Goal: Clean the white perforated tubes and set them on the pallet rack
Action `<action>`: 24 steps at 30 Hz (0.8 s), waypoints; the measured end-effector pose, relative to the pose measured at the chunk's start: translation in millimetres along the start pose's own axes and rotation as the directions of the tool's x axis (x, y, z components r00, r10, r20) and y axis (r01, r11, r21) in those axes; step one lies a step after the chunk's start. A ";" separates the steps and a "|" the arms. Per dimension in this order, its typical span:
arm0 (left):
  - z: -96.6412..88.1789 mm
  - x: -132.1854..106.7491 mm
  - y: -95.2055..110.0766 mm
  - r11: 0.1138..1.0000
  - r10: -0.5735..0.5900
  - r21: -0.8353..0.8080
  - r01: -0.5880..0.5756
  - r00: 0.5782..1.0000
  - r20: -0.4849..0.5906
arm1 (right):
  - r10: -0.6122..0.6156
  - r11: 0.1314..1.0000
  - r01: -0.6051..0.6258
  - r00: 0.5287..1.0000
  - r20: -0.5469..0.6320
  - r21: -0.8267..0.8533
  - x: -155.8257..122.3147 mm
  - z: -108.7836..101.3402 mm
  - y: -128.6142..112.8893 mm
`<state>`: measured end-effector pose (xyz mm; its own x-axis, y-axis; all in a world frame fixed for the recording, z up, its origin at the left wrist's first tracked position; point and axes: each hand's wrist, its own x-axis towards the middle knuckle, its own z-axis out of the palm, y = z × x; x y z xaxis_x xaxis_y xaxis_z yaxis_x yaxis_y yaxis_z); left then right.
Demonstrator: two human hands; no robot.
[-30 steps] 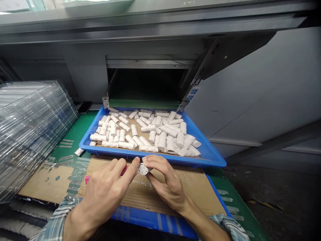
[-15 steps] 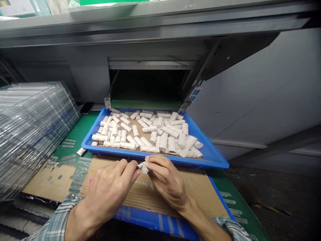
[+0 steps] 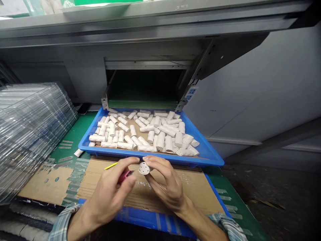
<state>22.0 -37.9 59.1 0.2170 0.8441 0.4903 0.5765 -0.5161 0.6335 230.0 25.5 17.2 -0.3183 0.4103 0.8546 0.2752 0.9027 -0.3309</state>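
My right hand pinches a short white cylinder between thumb and fingers, its round end with several small holes turned toward me. Just left of it, my left hand is closed around a small pink tool with a dark tip; its exact kind is partly hidden by the fingers. A thin yellow stick shows behind the left hand; whether it belongs to the tool I cannot tell. Beyond both hands stands a blue tray holding many similar white cylinders, lying and upright.
Brown cardboard covers the bench under my hands. Clear plastic trays are stacked at the left. One loose white cylinder lies outside the tray on the green surface. A green conveyor opening and a metal beam are behind.
My left hand has drawn back left from the cylinder's end and turned, so the pink tool now shows. The right hand still holds the cylinder, its holed end now plainly visible.
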 end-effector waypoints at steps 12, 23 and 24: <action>-3.2 13.2 -25.7 0.947 0.300 0.162 -0.279 0.945 -0.131 | 0.177 0.940 -0.157 0.983 -0.038 0.303 -5.8 1.5 -4.1; 36.8 8.7 -94.5 0.872 0.412 0.274 -0.406 0.910 0.041 | -0.006 0.925 0.041 0.996 -0.095 0.377 -12.3 -6.2 -8.3; 36.7 8.5 -95.4 0.867 0.414 0.281 -0.412 0.909 0.055 | -0.019 0.922 0.050 0.996 -0.085 0.383 -10.9 -7.1 -7.4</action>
<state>-2.2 23.8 -19.2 0.4789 0.5611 0.6751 0.6317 -0.7543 0.1788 237.9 13.4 13.1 -0.2451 0.3805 0.8917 -0.1100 0.9029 -0.4155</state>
